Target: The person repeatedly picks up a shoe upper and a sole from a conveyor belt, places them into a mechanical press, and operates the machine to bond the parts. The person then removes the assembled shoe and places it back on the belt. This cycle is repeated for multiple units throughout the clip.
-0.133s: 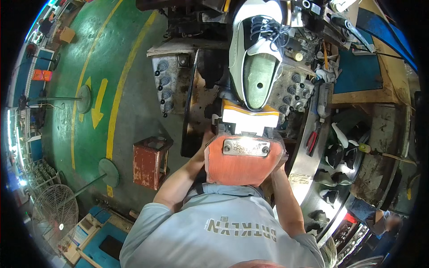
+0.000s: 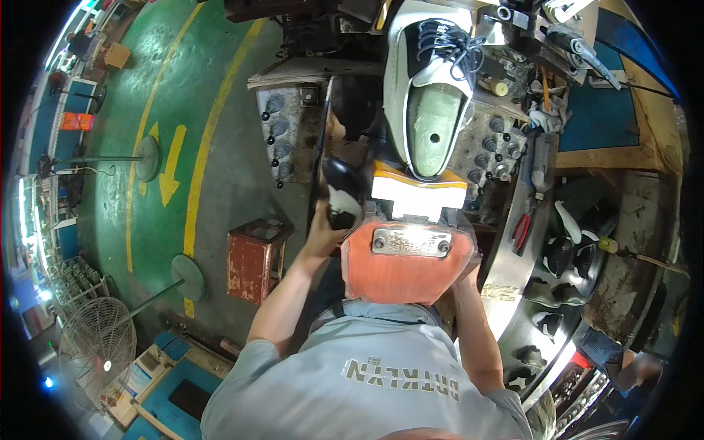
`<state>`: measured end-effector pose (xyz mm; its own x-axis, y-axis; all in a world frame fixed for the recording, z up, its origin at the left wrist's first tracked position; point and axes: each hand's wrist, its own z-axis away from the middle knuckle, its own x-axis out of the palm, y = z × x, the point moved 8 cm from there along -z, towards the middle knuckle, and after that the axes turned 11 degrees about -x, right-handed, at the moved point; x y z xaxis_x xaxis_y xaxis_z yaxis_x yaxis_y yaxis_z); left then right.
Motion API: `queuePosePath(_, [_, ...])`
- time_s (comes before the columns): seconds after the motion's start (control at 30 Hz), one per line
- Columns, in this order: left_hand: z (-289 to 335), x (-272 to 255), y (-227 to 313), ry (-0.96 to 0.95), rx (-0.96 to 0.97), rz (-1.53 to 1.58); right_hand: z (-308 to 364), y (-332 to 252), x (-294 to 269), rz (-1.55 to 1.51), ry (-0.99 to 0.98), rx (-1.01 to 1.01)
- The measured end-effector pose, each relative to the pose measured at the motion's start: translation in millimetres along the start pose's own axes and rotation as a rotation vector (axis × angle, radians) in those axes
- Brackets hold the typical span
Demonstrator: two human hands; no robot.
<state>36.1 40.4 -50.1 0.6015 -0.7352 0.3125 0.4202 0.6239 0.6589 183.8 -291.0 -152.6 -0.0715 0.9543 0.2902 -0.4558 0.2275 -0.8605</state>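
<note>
My left hand (image 2: pixel 323 236) is closed on a black and white shoe upper (image 2: pixel 342 202), just left of the machine's white block (image 2: pixel 418 194). The orange pad (image 2: pixel 407 253) in front of my chest covers part of that hand. Behind the pad's right edge is my right hand (image 2: pixel 470 273), its fingers hidden, so its grip does not show. Ahead of me a whitish-grey shoe upper with dark laces (image 2: pixel 434 81) sits in the machine, a pale green sole-shaped part with a hole (image 2: pixel 434 117) at its near end.
Control knobs stand on a left panel (image 2: pixel 293 136) and a right panel (image 2: pixel 506 147). Red-handled pliers (image 2: pixel 522 231) lie on the metal ledge at right, near a rack of dark shoe parts (image 2: pixel 557 257). A rusty red stool (image 2: pixel 253 268) and a fan (image 2: pixel 99 348) stand at left.
My left hand has come out from behind the pad's left side and moved forward, and the black and white shoe upper now shows in it. The whole view has shifted slightly.
</note>
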Motion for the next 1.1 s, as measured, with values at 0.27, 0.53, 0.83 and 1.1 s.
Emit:
queuePosePath(0.27, [118, -61, 73, -0.316, 0.162, 0.289, 16, -57, 27, -0.106, 0.057, 0.029])
queuePosePath(0.53, [170, 61, 52, -0.644, 0.138, 0.373, 72, -144, 26, -0.101, -0.27, -0.291])
queuePosePath(0.83, [128, 301, -87, -0.66, -0.182, -0.088, 196, -212, -59, 0.22, -0.758, -0.452])
queuePosePath(1.1, [145, 466, -290, -0.936, -0.305, -0.812, 308, -98, -333, -0.337, 0.28, -0.163])
